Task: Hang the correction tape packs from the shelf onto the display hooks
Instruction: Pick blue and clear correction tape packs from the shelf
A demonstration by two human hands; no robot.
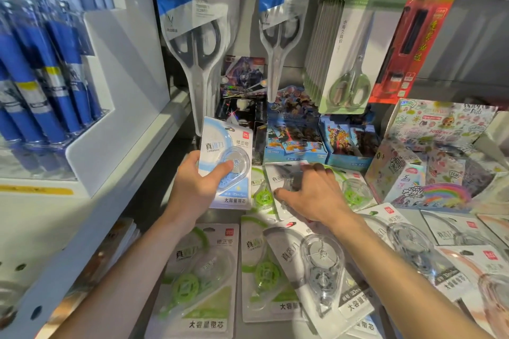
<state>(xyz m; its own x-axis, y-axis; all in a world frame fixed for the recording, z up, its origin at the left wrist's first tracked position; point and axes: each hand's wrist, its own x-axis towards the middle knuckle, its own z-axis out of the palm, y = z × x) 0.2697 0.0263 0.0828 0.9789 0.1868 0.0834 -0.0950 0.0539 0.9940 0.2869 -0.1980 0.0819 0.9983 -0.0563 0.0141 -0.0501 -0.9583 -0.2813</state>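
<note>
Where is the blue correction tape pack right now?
The blue correction tape pack is held upright in the left hand, left of centre in the head view, above the green packs on the shelf and below the hanging scissors.

Left hand [192,187] holds blue correction tape pack [224,162] upright; right hand [311,195] grips grey pack [286,177] lying among other packs on the shelf [220,219]; scissors packs [198,22] hang behind.

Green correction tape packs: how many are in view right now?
4 green packs: one front left, one front middle, one beside the blue pack, one right of the right hand. More may be hidden.
</note>
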